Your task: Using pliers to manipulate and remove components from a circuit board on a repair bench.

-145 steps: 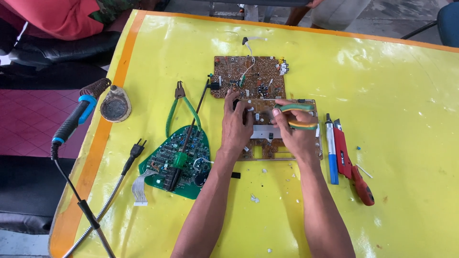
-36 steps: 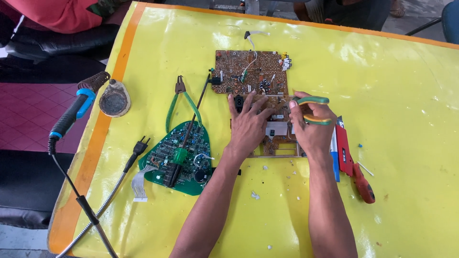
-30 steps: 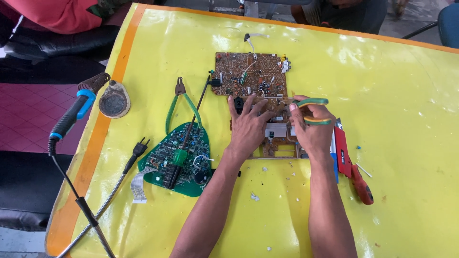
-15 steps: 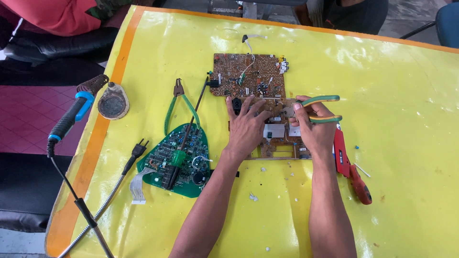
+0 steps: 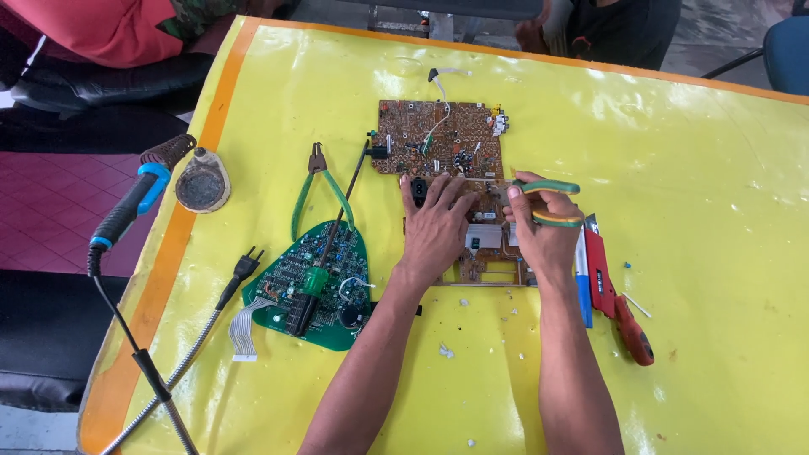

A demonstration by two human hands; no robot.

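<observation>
While both hands rest on the board, this is how the scene lies:

Worktop: yellow sheet [image 5: 716, 168] with an orange edge, seen from above.
Brown circuit board: large brown circuit board [image 5: 447, 160] at the middle of the worktop, component side up, its near half under the hands.
Left hand: left hand [image 5: 434, 226] lies flat and open, fingers spread, pressing on the board; it grips nothing.
Right hand: right hand [image 5: 546, 236] is closed round the green-handled pliers [image 5: 543, 202], whose nose points left onto the board, just beside the left hand's fingers.
Step in hand: judged from the pose, the pliers are working a part on the board while the other hand steadies it.
Next move calls for: a steady board and a small, careful pull or snip, as neighbouring parts sit close.
Left of board: green triangular circuit board [image 5: 316, 282] with a screwdriver [image 5: 333, 240] across it, and a second pair of green pliers [image 5: 316, 190].
Far left: soldering iron [image 5: 135, 198] with blue collar; plug [image 5: 240, 274] on a cable.
Container: small round tin [image 5: 202, 181] beside the iron, holding a dark residue; what it is cannot be told.
Right of board: red-handled tool [image 5: 619, 295] and a blue pen-like tool [image 5: 583, 282].
</observation>
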